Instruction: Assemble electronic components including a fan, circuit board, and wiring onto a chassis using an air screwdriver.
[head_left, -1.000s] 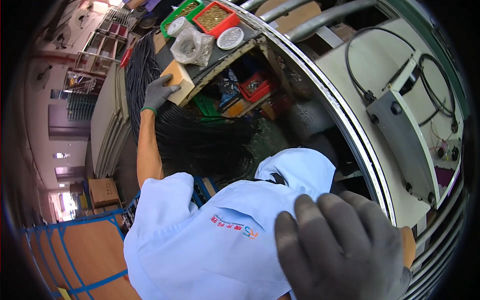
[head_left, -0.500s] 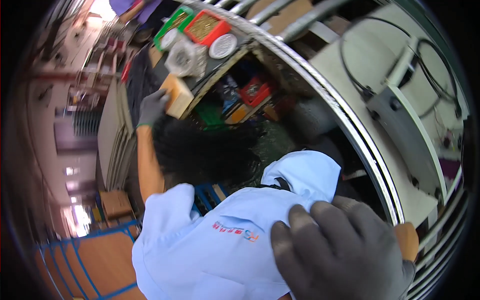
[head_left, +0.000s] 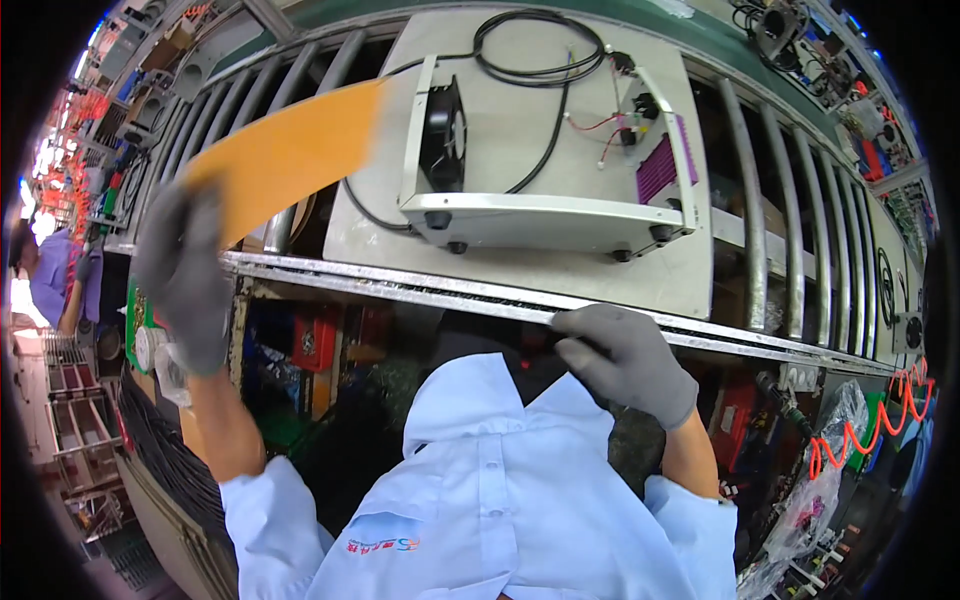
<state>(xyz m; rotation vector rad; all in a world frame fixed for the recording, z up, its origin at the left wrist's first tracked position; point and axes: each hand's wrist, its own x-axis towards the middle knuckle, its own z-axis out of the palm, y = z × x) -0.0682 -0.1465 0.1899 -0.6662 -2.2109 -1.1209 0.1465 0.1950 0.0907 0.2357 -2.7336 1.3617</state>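
Note:
My left hand (head_left: 185, 270), in a grey glove, grips one end of a thin, bent orange-yellow sheet (head_left: 300, 155). Motion blurs both, and the sheet's far end reaches toward the open metal case (head_left: 545, 215). That case stands on a pale board (head_left: 665, 285), with a black fan (head_left: 443, 140) at its left side and a purple finned heat sink (head_left: 660, 172) at its right. My gloved right hand (head_left: 640, 365) rests at the metal rail, just in front of the board, with its thumb apart from the fingers and nothing visible in it.
Metal rollers (head_left: 750, 210) run left and right of the board, behind a front rail (head_left: 400, 288). A black cable loops behind the case. Under the rail at left sits a red bin (head_left: 314, 340). An orange coiled hose (head_left: 850, 430) hangs at right. Another person (head_left: 58, 280) is at far left.
My view has swung from the left side to the case. My left hand has moved from a yellowish block beside the parts bins and now carries the orange-yellow sheet over the rollers.

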